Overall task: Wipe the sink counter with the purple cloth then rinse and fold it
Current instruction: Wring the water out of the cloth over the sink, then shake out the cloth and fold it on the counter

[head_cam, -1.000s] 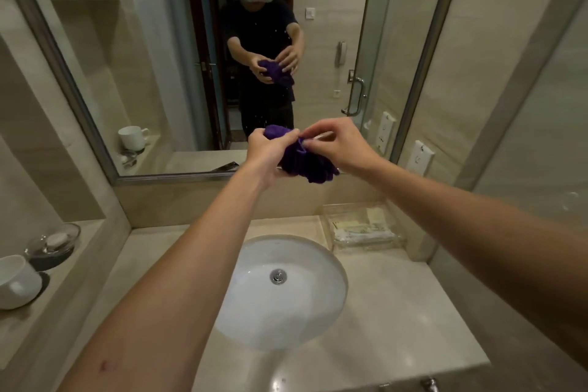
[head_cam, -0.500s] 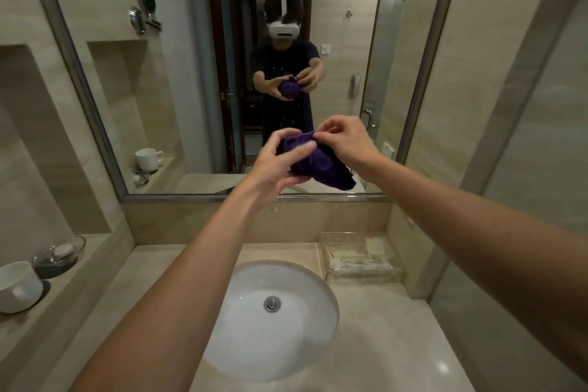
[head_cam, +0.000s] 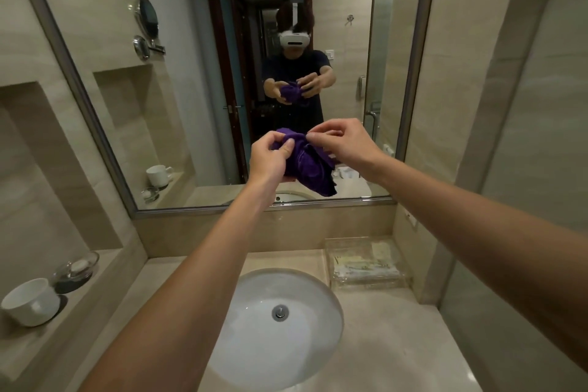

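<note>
You're facing a big wall mirror (head_cam: pixel 191 79) above the beige marble sink counter (head_cam: pixel 397 344) with its round white basin (head_cam: pixel 280 328). A clear plastic tray (head_cam: pixel 366 264) sits back right. Your left hand (head_cam: pixel 270 159) and right hand (head_cam: pixel 343 143) both pinch the crumpled purple cloth (head_cam: pixel 308 169), held up over the basin.

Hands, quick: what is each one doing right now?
Left hand: fingers curled round the bunched purple cloth, holding it up over the sink.
Right hand: pinching the cloth's top edge.
</note>
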Available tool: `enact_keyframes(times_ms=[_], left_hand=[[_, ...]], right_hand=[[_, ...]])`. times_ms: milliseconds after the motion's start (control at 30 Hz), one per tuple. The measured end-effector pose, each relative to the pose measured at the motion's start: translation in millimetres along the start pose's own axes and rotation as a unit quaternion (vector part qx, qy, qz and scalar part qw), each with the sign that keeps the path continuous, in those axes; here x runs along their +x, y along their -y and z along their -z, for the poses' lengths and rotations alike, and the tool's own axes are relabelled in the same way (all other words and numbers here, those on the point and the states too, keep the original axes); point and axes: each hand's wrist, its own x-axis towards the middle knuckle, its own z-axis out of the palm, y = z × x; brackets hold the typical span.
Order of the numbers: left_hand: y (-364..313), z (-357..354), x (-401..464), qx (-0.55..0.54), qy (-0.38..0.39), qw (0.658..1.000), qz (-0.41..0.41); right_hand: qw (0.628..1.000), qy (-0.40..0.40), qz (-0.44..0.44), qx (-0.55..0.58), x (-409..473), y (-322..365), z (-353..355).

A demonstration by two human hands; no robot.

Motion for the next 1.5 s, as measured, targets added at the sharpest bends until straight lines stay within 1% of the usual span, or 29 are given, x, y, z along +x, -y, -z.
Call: enact_keyframes(times_ms=[133,267,333,433,533,600,667,767,833,867,933,1000,1033,1100,1200,1300,1367,1500], left_hand=[[-0.6,-3.1,-2.4,0.006,-0.008,1.0,0.008],[-5.9,-0.8,-1.9,0.022,0.044,0.998,0.045],[-10.9,1.6,-0.4,0.042,0.071,0.995,0.053],[-16.9,0.7,-1.3,0.054,0.078,0.995,0.042],[-18.2,-1.5,-1.2,0.04,0.076,0.995,0.04],[-19.0,-1.2,0.7,0.067,0.081,0.994,0.02],[-21.0,0.0,4.5,0.095,0.081,0.992,-0.02],[-26.7,0.0,11.8,0.157,0.074,0.981,-0.091],[-30.3,0.4,18.8,0.208,0.065,0.969,-0.119],[-32.6,-0.1,21.5,0.213,0.059,0.968,-0.12],[-37.1,-0.1,24.2,0.199,0.036,0.972,-0.116],[-40.3,0.7,27.2,0.191,0.021,0.975,-0.114],[-41.0,1.4,28.5,0.189,0.024,0.975,-0.111],[-43.7,3.7,29.6,0.188,0.038,0.976,-0.107],[-50.3,6.7,32.0,0.198,0.037,0.973,-0.115],[-56.7,11.6,37.2,0.216,0.021,0.968,-0.13],[-58.1,16.0,40.2,0.218,0.013,0.967,-0.133],[-62.6,23.5,44.2,0.212,-0.007,0.968,-0.137]], right_hand=[[0.998,-0.033,0.009,-0.061,-8.5,-7.2,-2.7],[0.99,-0.091,0.015,-0.105,-7.6,-6.5,-3.8],[0.988,-0.115,0.016,-0.1,-4.6,-2.5,-2.9],[0.982,-0.134,0.03,-0.129,0.1,5.5,-3.5],[0.976,-0.151,0.043,-0.151,4.3,10.7,-4.9],[0.973,-0.151,0.044,-0.169,8.2,11.5,-4.2],[0.967,-0.145,0.041,-0.205,11.9,13.4,-1.0],[0.938,-0.115,0.049,-0.323,12.3,18.0,7.8],[0.923,-0.101,0.062,-0.366,12.9,22.2,11.2],[0.92,-0.099,0.066,-0.373,14.0,25.0,12.5],[0.926,-0.089,0.064,-0.361,18.2,30.9,13.8],[0.952,-0.059,0.045,-0.296,23.0,35.6,17.7],[0.965,-0.04,0.033,-0.256,24.3,37.2,21.0],[0.978,-0.016,0.017,-0.207,25.7,38.2,28.5],[0.981,0.007,0.011,-0.193,25.4,34.5,37.2],[0.979,0.032,0.016,-0.201,21.1,29.7,43.1],[0.981,0.033,0.011,-0.191,17.5,27.8,49.0],[0.991,0.028,0.002,-0.133,14.7,28.2,65.3]])
